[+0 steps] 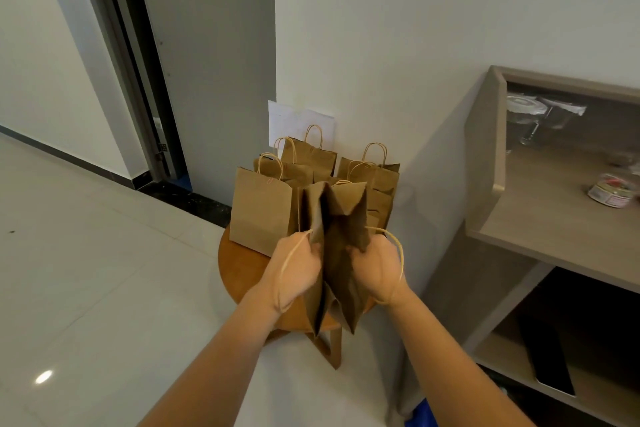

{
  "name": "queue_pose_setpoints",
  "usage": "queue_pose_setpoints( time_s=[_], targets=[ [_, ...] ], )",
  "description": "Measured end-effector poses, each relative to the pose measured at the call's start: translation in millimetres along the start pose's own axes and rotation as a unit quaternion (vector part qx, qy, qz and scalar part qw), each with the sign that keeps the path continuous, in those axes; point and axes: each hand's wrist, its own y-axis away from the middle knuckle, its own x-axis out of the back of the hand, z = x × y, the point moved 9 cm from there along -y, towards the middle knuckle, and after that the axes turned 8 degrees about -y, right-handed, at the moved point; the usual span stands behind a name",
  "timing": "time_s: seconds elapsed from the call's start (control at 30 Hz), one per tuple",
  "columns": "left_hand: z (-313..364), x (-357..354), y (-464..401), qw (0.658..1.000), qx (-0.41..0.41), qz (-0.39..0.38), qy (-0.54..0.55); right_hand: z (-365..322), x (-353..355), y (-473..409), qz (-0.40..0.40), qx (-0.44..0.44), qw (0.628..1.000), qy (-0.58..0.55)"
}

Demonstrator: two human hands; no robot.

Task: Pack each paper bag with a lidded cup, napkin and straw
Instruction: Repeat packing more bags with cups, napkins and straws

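Note:
I hold a brown paper bag [341, 253] over a round wooden stool [242, 274], its mouth toward me and its sides still partly folded in. My left hand [298, 269] grips the bag's left rim, and one twine handle lies across that hand. My right hand [375, 269] grips the right rim, with the other twine handle looped around its wrist. Several more brown paper bags [263, 211] with twine handles stand upright on the stool behind it. Clear lidded cups [526, 113] sit in the back of a shelf at right. No napkin or straw is in view.
A beige shelf unit [540, 218] stands at right, with a small round container [611, 196] on its top surface and a dark lower compartment. White paper [287, 121] leans on the wall behind the bags. A door frame [138, 80] is at left, and a tiled floor.

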Motion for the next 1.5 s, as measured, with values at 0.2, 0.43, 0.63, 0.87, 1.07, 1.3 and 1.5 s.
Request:
queue_pose_setpoints(
  time_s=[0.2,0.43,0.63,0.87,1.07,1.3,1.5],
  targets=[
    [-59.6,2.0,-20.2,0.987,0.053,-0.011,-0.151,1.7,32.9,0.3,0.012,-0.07,0.944,0.322],
    [-74.2,4.4,-24.9,0.977,0.083,0.03,-0.197,8.1,30.5,1.0,0.022,-0.101,0.931,0.35],
    [-88.3,-18.8,-33.8,0.991,0.049,-0.042,-0.116,25.4,20.4,-6.4,-0.01,-0.107,0.949,0.295],
    [-113.1,-64.6,-13.4,0.944,0.108,-0.31,0.029,60.4,-14.5,-18.9,-0.092,-0.136,0.959,0.232],
    [-116.6,-24.9,-64.4,0.983,0.101,-0.047,0.145,68.2,-39.8,-52.4,-0.153,-0.147,0.922,0.324],
    [-101.5,-108.8,-112.6,0.973,0.057,-0.189,-0.118,89.4,-87.1,-118.6,-0.269,-0.153,0.888,0.341],
    [-121.5,-121.4,-156.3,0.963,0.079,-0.16,-0.2,114.1,-117.9,-171.1,-0.303,-0.155,0.887,0.312]
  ],
)
